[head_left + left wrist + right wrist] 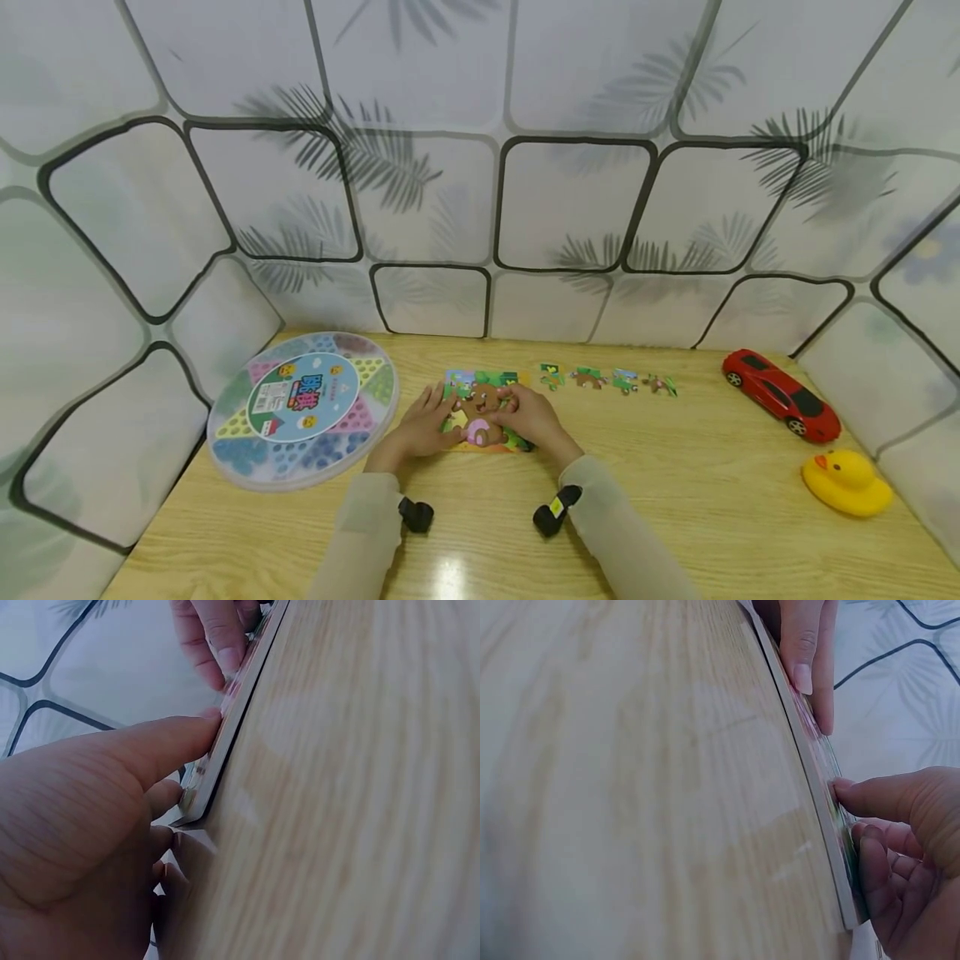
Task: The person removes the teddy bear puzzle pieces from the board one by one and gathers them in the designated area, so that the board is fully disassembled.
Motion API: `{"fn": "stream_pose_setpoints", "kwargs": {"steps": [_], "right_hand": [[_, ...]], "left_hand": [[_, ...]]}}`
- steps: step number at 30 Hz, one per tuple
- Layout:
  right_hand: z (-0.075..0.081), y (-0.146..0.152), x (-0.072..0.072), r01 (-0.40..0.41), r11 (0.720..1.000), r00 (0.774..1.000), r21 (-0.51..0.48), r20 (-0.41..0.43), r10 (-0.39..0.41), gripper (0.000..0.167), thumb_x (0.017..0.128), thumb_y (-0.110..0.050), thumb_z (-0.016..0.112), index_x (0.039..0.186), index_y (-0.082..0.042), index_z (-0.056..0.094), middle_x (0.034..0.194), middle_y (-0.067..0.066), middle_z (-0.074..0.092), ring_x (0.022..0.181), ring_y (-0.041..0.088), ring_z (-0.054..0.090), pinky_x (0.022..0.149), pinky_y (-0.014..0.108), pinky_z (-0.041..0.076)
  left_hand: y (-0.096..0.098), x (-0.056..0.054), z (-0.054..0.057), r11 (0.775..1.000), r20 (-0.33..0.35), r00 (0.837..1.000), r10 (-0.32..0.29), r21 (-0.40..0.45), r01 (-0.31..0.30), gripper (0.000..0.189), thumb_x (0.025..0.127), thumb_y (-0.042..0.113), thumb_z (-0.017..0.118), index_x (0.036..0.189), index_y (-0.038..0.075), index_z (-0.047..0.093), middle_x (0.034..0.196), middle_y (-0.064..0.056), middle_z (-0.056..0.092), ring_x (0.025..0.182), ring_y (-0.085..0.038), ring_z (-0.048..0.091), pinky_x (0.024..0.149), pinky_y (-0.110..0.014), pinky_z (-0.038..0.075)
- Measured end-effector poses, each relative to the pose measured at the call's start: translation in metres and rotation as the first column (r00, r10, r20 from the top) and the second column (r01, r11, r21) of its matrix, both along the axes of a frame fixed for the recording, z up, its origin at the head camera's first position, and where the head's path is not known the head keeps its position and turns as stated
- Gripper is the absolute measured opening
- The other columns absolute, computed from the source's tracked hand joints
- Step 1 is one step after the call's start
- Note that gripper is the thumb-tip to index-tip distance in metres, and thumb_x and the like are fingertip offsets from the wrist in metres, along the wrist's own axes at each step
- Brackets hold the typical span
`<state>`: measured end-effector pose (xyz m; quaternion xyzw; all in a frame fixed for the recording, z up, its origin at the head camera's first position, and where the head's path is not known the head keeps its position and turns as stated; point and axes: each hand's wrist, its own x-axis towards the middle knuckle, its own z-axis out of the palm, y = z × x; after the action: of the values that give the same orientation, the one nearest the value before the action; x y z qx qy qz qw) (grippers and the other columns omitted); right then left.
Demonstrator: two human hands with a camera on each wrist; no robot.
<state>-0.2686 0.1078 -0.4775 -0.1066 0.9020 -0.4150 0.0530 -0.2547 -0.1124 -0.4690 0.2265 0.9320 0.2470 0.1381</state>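
Observation:
A jigsaw puzzle (483,414) with a brown bear picture lies flat on the table between both hands. My left hand (425,422) rests along its left side with the fingers stretched forward, and the thumb touches the picture near the lower left. At the right side, my right hand (534,418) reaches over the puzzle. Its thumb (853,793) presses on the surface while the other fingers bend beside it at the edge; no loose piece shows between them. The board's thin edge (225,750) lies low along the table in the left wrist view.
Several loose puzzle pieces (589,377) form a row behind and right of the puzzle. A round Chinese checkers set (378,433) is at the left. A red toy car (780,395) and a yellow rubber duck (847,485) are at the right. A patterned wall covering (427,300) borders the table (480,533).

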Motion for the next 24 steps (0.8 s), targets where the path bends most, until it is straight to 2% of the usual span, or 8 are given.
{"fn": "stream_pose_setpoints", "kwargs": {"steps": [7, 16, 24], "right_hand": [[0.0004, 0.0011, -0.0002, -0.006, 1.000, 1.000, -0.001, 0.000, 0.006, 0.035, 0.083, -0.020, 0.073, 0.113, -0.007, 0.060, 0.070, -0.002, 0.054, 0.057, 0.011, 0.047, 0.056, 0.027, 0.039], [-0.0006, 0.0013, 0.0002, 0.007, 1.000, 1.000, -0.003, -0.008, -0.007, 0.034, 0.083, -0.021, 0.074, 0.111, -0.009, 0.059, 0.069, -0.002, 0.054, 0.056, 0.012, 0.047, 0.055, 0.027, 0.039], [-0.0002, -0.0001, 0.0013, 0.009, 1.000, 1.000, -0.018, -0.008, -0.009, 0.032, 0.084, -0.017, 0.073, 0.111, -0.010, 0.057, 0.073, 0.000, 0.054, 0.059, 0.013, 0.049, 0.057, 0.027, 0.040]], "left_hand": [[0.0009, -0.0005, 0.0028, 1.000, 0.017, 1.000, -0.008, -0.025, 0.008, 0.071, 0.098, 0.036, 0.049, 0.150, -0.001, 0.018, 0.154, -0.028, 0.000, 0.142, -0.043, -0.002, 0.114, -0.051, 0.005], [0.0006, 0.0021, 0.0070, 1.000, 0.032, 0.999, 0.001, -0.012, -0.001, 0.071, 0.097, 0.035, 0.050, 0.150, 0.000, 0.018, 0.155, -0.027, 0.000, 0.142, -0.042, -0.003, 0.114, -0.051, 0.004], [0.0004, 0.0002, 0.0036, 1.000, 0.030, 1.000, 0.005, -0.027, -0.004, 0.071, 0.098, 0.036, 0.049, 0.151, 0.002, 0.017, 0.155, -0.025, -0.001, 0.142, -0.041, -0.003, 0.114, -0.051, 0.004]]}}
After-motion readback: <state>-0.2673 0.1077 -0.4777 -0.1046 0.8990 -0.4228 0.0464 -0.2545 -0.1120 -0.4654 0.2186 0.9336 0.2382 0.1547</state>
